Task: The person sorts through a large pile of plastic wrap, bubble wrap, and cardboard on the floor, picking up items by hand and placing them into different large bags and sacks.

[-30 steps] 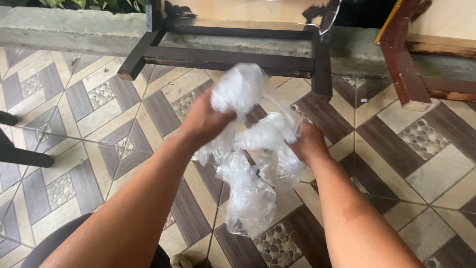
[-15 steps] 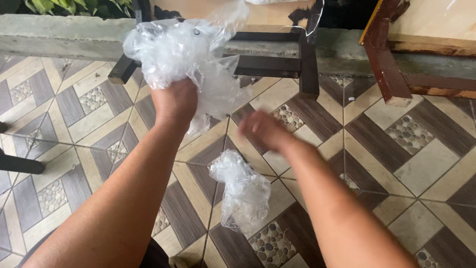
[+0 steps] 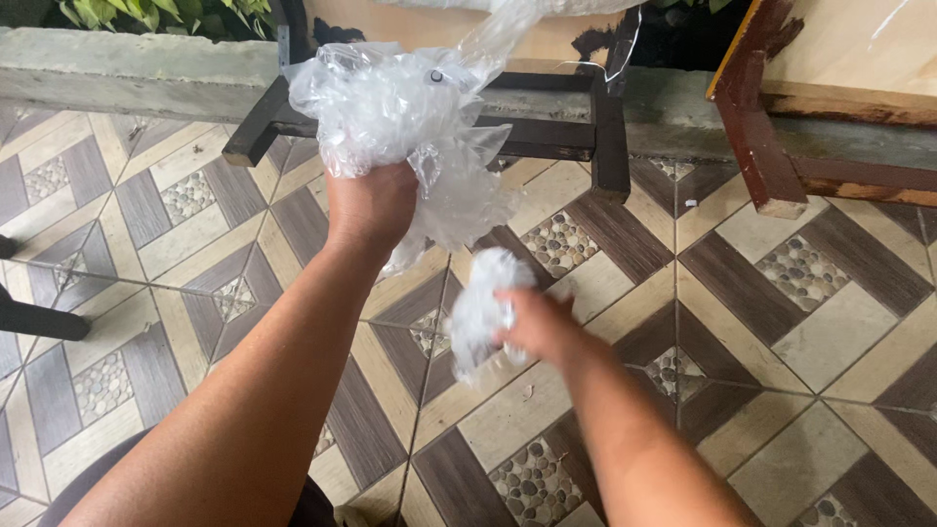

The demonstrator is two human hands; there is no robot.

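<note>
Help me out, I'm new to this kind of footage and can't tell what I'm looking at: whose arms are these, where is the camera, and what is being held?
No machine here: the picture comes from a camera worn on a person's head, looking down at their own two bare arms. The left hand is raised and grips a big bunch of crumpled clear plastic wrap. The right hand, lower and a little blurred, closes on a smaller wad of clear plastic. Below is a tiled floor in brown and cream shapes with pebble insets. At the top, a dark wooden frame rests against a concrete ledge, with a reddish-brown wooden frame to its right and green leaves behind the ledge.
</note>
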